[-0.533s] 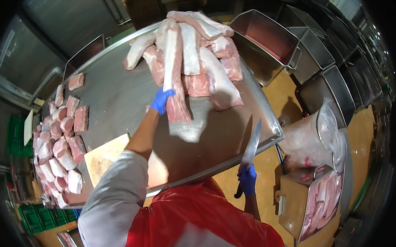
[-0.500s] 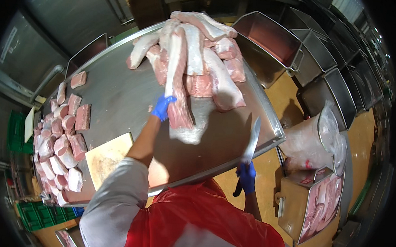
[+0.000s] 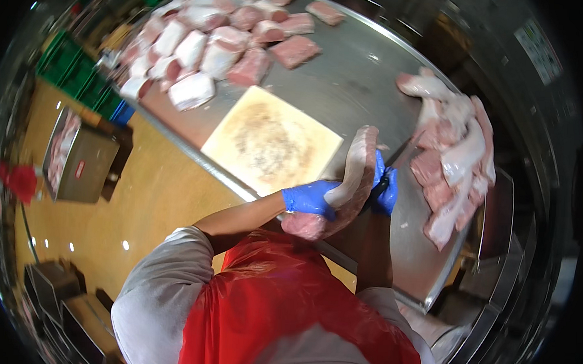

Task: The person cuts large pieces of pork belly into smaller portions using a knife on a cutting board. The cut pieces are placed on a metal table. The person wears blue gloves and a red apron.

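A long strip of pork loin (image 3: 356,172), pale fat along one side, is lifted in front of my red apron, beside the cutting board. My left hand (image 3: 311,200), in a blue glove, is wrapped round its near end. In my right hand (image 3: 386,193), gloved too, is the black handle of a knife (image 3: 384,184). That hand is close against the loin's right side; whether its fingers also support the meat I cannot tell. The blade points away over the table and is blurred. A worn, stained cutting board (image 3: 306,140) lies left of the loin.
Cut pork pieces (image 3: 244,69) are heaped at the metal table's (image 3: 348,87) far left. More whole loins (image 3: 458,157) lie piled at right. Green crates (image 3: 75,68) and a metal bin (image 3: 87,163) of meat stand on the floor at left. A person in red (image 3: 15,180) is farther left.
My view has turned left. My left hand has lifted the loin from the pile and brought it close to me near the board. My right hand, with the knife, has moved next to it.
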The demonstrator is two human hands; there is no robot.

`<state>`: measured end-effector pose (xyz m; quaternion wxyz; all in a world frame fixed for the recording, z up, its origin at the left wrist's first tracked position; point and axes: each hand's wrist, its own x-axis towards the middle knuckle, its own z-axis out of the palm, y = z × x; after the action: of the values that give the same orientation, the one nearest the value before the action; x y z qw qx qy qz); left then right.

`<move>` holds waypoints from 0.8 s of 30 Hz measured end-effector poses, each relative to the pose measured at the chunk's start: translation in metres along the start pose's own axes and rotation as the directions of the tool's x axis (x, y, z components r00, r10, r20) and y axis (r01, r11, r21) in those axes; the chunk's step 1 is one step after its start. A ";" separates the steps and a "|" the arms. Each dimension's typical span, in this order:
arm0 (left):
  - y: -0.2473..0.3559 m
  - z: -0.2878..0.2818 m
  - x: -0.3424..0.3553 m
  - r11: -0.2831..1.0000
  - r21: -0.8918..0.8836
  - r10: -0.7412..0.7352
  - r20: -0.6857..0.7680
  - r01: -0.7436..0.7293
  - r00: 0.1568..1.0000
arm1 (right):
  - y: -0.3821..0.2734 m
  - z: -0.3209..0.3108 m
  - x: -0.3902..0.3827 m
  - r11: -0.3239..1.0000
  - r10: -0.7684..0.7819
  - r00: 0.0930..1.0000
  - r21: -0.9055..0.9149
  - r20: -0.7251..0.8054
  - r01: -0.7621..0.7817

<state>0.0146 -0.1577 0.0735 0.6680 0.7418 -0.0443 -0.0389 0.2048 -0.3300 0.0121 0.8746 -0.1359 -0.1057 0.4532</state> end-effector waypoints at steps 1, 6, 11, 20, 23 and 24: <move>0.007 -0.010 -0.020 0.998 0.051 0.021 -0.024 -0.020 1.000 | 0.014 0.018 0.019 0.997 0.075 0.997 0.013 0.002 -0.075; 0.052 -0.063 -0.065 0.998 -0.061 -0.041 -0.321 0.022 0.946 | 0.063 -0.001 0.112 0.932 0.059 0.980 -0.340 -0.191 -0.123; 0.043 -0.049 -0.057 0.976 0.195 0.026 -0.563 0.102 0.826 | 0.097 0.111 0.121 0.849 0.240 0.970 -0.479 -0.029 -0.224; -0.044 -0.158 -0.078 0.749 0.560 0.157 -0.669 0.355 0.726 | -0.121 0.019 -0.029 0.235 -0.290 0.872 -0.913 -0.394 -0.334; -0.080 -0.260 -0.123 0.563 0.581 0.064 -0.739 0.587 0.671 | -0.081 0.032 -0.067 0.362 -0.203 0.895 -0.880 -0.396 -0.307; -0.089 -0.278 -0.113 0.610 0.609 0.077 -0.683 0.508 0.726 | -0.058 0.032 -0.076 0.419 -0.167 0.913 -0.865 -0.373 -0.277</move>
<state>-0.0642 0.1391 0.0138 0.2499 0.9151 0.2748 0.1567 0.1959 -0.4199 0.0564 0.6476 -0.6786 -0.1452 0.3147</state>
